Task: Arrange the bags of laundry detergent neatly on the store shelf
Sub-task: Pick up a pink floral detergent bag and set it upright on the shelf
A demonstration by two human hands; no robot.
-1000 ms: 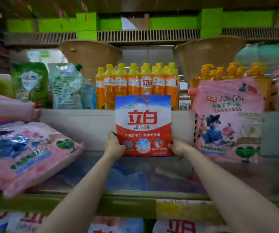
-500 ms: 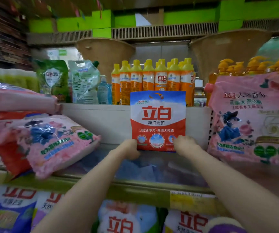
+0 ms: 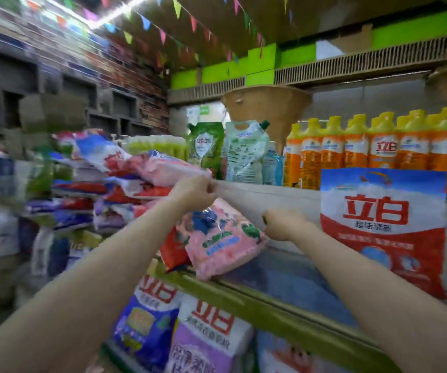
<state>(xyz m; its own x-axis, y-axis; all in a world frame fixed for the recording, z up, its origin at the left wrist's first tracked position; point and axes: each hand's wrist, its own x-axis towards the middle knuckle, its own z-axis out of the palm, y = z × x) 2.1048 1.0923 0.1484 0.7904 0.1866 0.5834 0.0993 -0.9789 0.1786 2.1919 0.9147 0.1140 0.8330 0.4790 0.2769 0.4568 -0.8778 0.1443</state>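
A pink detergent bag [image 3: 218, 242] lies tilted on the shelf [image 3: 276, 310], leaning on a stack of pink, red and blue bags [image 3: 147, 181] to the left. My left hand [image 3: 194, 193] pinches the pink bag's top edge, right where the stack's top bag ends. My right hand [image 3: 284, 224] is curled at the same bag's right corner and seems to grip its edge. A red, white and blue detergent bag [image 3: 383, 230] stands upright against the shelf's back wall, right of my right hand, with neither hand on it.
Orange bottles with yellow caps [image 3: 378, 146] and green refill pouches [image 3: 225, 152] line the ledge behind. More detergent bags [image 3: 190, 332] fill the lower shelf. The left of the view is blurred shelving.
Both hands let go of the red, white and blue bag, which stays upright. They moved left to the tilted pink bag, and the view swung left.
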